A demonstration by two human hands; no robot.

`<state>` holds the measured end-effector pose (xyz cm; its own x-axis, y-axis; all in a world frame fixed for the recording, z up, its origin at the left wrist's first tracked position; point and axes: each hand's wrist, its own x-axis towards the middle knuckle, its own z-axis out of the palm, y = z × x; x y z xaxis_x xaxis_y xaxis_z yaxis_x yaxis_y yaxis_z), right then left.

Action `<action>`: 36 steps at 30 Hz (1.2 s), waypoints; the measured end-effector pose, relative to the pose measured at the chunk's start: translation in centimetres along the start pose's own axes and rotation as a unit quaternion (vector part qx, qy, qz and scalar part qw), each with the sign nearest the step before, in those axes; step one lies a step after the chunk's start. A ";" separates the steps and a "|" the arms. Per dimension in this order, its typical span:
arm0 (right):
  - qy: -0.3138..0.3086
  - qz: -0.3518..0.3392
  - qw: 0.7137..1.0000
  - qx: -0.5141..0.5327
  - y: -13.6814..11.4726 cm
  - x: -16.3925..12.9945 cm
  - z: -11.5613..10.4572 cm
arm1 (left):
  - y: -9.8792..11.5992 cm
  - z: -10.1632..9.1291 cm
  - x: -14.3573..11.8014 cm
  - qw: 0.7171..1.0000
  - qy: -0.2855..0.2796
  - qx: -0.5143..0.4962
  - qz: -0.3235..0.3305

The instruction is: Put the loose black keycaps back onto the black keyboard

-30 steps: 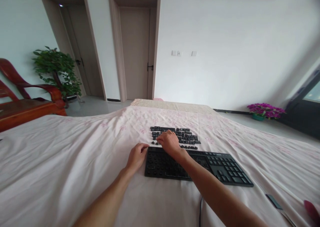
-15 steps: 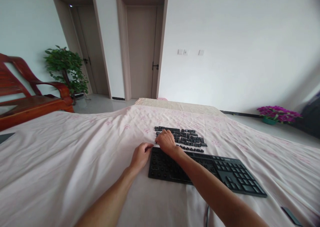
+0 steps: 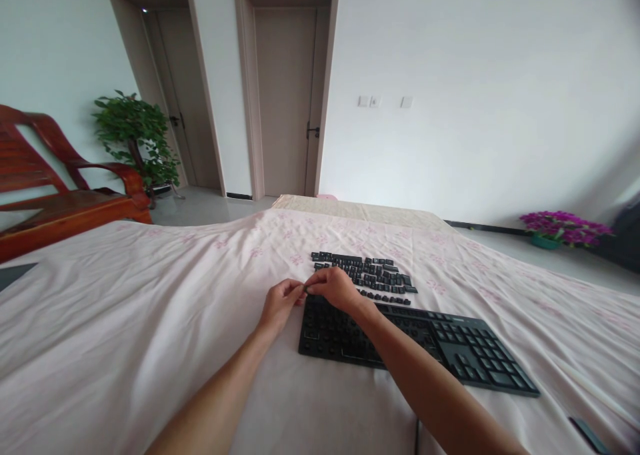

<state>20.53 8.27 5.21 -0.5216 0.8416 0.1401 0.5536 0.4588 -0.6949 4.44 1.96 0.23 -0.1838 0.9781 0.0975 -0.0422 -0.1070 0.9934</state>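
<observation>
A black keyboard point(image 3: 450, 348) lies on the pink sheet, its left part stripped of keycaps. Behind it several loose black keycaps point(image 3: 380, 276) are laid out in rows. My right hand point(image 3: 334, 287) hovers over the keyboard's far left corner, its fingertips pinched on a small black keycap point(image 3: 306, 287). My left hand point(image 3: 279, 303) sits just left of the keyboard, fingers curled, its fingertips meeting the right hand's at that keycap.
The pink floral sheet point(image 3: 150, 321) covers a wide bed. A red wooden chair point(image 3: 60, 195) and a potted plant point(image 3: 137, 138) stand at the left. Purple flowers point(image 3: 565, 227) sit by the right wall. A dark flat object point(image 3: 590, 435) lies at the lower right.
My right hand has drawn back from the rows of loose keycaps toward my left hand, now pinching a keycap. The left hand rose slightly to meet it. The camera shifted a little left.
</observation>
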 end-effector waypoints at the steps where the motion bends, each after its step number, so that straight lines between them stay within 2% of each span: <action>1: 0.003 -0.001 1.000 0.010 0.0 -0.1 0.2 | 0.1 -0.1 0.0 1.000 -0.003 -0.018 -0.013; 8: 0.017 0.003 1.000 -0.003 -0.4 -0.1 0.0 | 0.7 -0.4 0.0 0.984 -0.042 -0.150 -0.087; 12: 0.040 -0.007 0.996 -0.077 -1.4 -0.7 -0.3 | 0.8 -0.4 0.0 0.981 -0.046 -0.163 -0.095; 15: 0.083 -0.027 0.987 -0.135 -2.3 -1.4 -0.1 | 0.7 -0.2 0.1 0.976 -0.022 -0.196 -0.089; 19: 0.132 -0.071 0.976 -0.158 -3.1 -2.4 0.6 | 0.6 0.0 0.3 0.960 0.015 -0.268 -0.080; 26: 0.170 -0.115 0.959 -0.198 -3.8 -3.4 1.1 | 0.9 0.2 0.0 0.953 -0.010 -0.287 -0.093; 29: 0.160 -0.114 0.959 -0.204 -3.6 -3.5 0.9 | 0.9 0.2 -0.2 0.961 -0.018 -0.261 -0.085; 31: 0.149 -0.097 0.964 -0.199 -2.9 -3.4 0.5 | 0.8 0.1 -0.2 0.978 -0.014 -0.200 -0.063; 34: 0.130 -0.056 0.972 -0.186 -1.5 -3.2 -0.3 | 0.4 -0.2 0.0 1.000 0.019 -0.015 -0.002; 36: 0.117 -0.030 0.976 -0.179 -0.6 -3.1 -0.6 | 0.1 -0.4 0.1 0.994 0.028 0.104 0.031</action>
<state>22.16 5.55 5.59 -0.4201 0.8330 0.3602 0.7400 0.5441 -0.3954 4.03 1.99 0.27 -0.2338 0.9588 0.1612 0.1735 -0.1220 0.9773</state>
